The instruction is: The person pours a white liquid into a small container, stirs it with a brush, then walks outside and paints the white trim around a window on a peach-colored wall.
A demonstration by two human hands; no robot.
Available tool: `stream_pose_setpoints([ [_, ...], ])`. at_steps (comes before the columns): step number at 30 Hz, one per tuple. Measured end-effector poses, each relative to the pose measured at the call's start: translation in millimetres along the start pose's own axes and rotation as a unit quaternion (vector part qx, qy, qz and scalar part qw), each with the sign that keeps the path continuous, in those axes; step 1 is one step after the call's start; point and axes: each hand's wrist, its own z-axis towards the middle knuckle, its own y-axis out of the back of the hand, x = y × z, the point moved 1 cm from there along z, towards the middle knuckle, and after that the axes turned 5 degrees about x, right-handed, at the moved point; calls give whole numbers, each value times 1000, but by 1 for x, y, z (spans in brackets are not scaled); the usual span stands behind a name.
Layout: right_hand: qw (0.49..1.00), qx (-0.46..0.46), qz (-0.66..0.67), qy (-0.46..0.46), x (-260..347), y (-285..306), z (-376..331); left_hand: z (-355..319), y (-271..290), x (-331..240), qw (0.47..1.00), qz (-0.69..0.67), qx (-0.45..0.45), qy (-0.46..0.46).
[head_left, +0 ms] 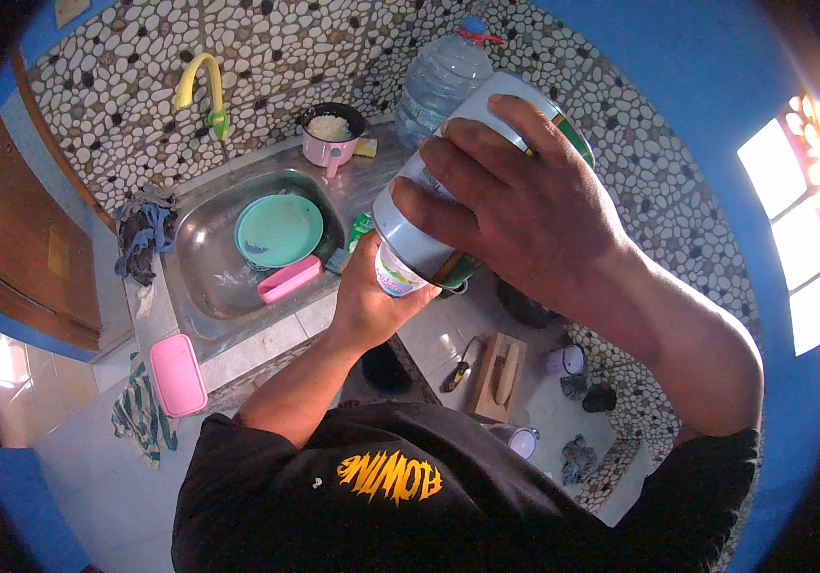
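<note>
My right hand (pixel 534 181) grips a large silvery can with green trim (pixel 416 212) from above, its fingers spread around the side. The can is tilted, its lower end down toward my left hand (pixel 369 291). That hand is closed around a small white container with a coloured label (pixel 396 277), directly under the can's lower end. Whether the two touch, and what is inside either, I cannot tell. Behind my left hand stands a green packet (pixel 360 227), partly hidden.
The steel sink (pixel 202 239) holds a turquoise basin (pixel 281 229) and a pink tray (pixel 290 279). Farther back are a pink pot of white grains (pixel 327 148) and a big water bottle (pixel 443 81). A wooden box (pixel 496 377) and a screwdriver-like tool (pixel 457 372) lie at right.
</note>
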Motion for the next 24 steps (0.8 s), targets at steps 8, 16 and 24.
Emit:
stream_pose_setpoints([
  [8, 1000, -2, 22, -12, 0, -4, -4, -1, -2, 4, 1000, -21, 7, 13],
  [16, 1000, -6, 17, 1, 0, -5, -4, 1, -2, -2, 1000, 4, 0, 6],
  [24, 1000, -6, 18, 0, -1, -1, -4, 1, -2, -5, 1000, 7, 11, 6],
])
